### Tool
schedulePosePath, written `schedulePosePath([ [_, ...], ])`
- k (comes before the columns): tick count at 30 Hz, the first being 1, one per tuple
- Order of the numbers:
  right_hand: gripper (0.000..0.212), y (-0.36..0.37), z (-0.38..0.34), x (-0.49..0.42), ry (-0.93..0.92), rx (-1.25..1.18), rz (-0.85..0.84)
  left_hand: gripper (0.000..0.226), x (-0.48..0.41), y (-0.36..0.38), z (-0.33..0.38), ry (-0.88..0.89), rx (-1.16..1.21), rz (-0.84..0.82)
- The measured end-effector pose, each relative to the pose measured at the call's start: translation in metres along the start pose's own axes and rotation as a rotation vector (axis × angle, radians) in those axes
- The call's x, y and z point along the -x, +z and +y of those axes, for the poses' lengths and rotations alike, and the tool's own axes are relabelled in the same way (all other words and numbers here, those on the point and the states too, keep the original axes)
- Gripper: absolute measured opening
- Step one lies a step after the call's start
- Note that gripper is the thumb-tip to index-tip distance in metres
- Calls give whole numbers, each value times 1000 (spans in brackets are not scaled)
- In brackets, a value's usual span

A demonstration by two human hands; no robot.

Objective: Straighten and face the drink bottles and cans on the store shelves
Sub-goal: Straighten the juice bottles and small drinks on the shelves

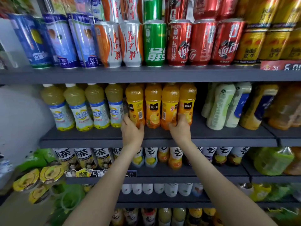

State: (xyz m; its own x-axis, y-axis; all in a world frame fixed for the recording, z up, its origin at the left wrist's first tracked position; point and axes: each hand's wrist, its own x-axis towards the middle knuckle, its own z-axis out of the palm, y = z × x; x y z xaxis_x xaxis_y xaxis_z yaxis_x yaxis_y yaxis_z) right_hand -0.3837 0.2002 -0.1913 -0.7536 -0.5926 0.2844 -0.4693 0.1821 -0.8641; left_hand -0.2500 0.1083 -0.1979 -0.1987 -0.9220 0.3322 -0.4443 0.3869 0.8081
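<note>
Four orange juice bottles with yellow labels stand in a row on the dark grey middle shelf [211, 136], near its front edge. The left hand [132, 129] is wrapped around the bottom of the first orange bottle [134, 103] — the one at the left end of the row. The right hand [180, 128] is curled around the bottoms of the third orange bottle [170, 105] and the fourth orange bottle [187, 103]. The second orange bottle [153, 105] stands between the hands, and no hand touches it. Left of the first orange bottle stand pale yellow drink bottles with blue and white labels [81, 108] (four in front). On the shelf above the orange row stand red cans [202, 43] and a green can [154, 43].
</note>
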Motion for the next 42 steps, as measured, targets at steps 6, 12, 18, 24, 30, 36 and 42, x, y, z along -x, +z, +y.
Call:
schedulePosePath([
  [6, 46, 25, 8, -13, -17, 95, 74, 68, -29, 7, -25, 29, 40, -109],
  [12, 58, 25, 9, -18, -13, 243, 146, 60, -34, 17, -27, 46, 43, -77],
  [18, 61, 32, 5, -20, -24, 282, 225, 60, -28, 22, -13, 1, -104, 71],
  [24, 50, 20, 17, -15, -78, 170, 308, 75, -13, 29, -5, 42, -186, 154],
  [30, 68, -13, 33, -31, -69, 164, 299, 88, 11, 46, 5, 449, -343, 147],
  [36, 60, -19, 36, -47, -25, 208, 168, 109, 4, 68, 8, 464, -488, 77],
  [42, 62, -31, 19, -26, -232, 264, 243, 91, 10, 62, 35, 585, -417, 181],
])
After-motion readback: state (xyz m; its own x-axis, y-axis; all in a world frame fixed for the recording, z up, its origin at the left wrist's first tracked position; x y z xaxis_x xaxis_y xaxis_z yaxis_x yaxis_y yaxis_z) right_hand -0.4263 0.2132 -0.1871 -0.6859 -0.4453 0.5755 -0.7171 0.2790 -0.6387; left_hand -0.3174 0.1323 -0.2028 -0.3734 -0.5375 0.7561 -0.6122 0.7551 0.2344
